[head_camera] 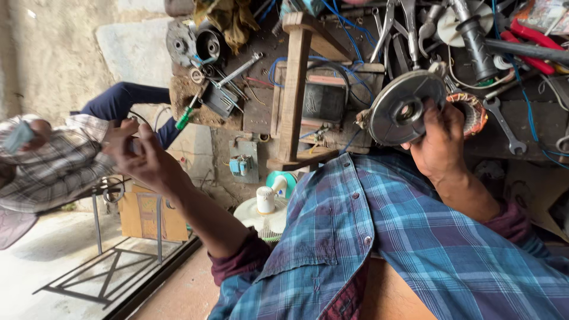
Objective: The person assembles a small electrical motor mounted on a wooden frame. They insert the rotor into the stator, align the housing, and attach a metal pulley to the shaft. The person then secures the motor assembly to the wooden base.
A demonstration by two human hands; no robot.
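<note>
Right hand (441, 142) grips motor housing (406, 109); left hand (142, 157) raised, blurred.

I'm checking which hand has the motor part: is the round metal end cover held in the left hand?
No, the right hand grips the round metal end cover, while the left hand is raised apart from it.

Head view, rotated frame. Right of centre, the right hand (441, 145) grips a round grey motor end cover (403, 109), with a copper-wound stator (471, 112) just behind it. At centre left, the left hand (142, 157) is raised and blurred; whether it holds anything cannot be told. Across the upper frame lies a cluttered workbench (261, 112) bearing a wooden frame (293, 89), a green-handled screwdriver (186, 115) and an open-ended spanner (504, 124). At far left, a second person in a checked shirt (53, 166).
</note>
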